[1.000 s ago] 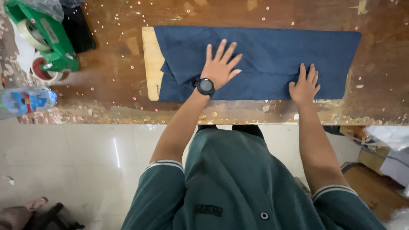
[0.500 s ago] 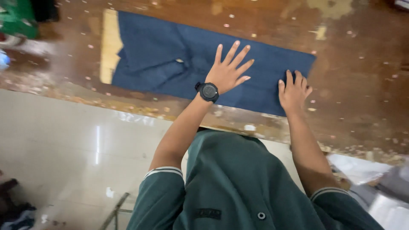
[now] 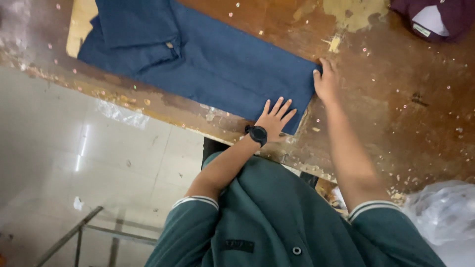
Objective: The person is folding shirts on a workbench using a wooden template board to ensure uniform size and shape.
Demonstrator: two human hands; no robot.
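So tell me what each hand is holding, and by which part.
Nothing is gripped. The left hand lies flat on the shirt's near corner; the right hand touches its end edge.

A worn brown wooden surface, speckled with pale flecks, filled the far part of the scene. A maroon garment lay at its far right corner. Crumpled clear plastic sat near right, and a pale tiled floor spread on the left

The tabletop lies bare to the right of the folded blue shirt, giving open passage. A maroon garment blocks the far right corner; a plastic bag sits off the near edge.
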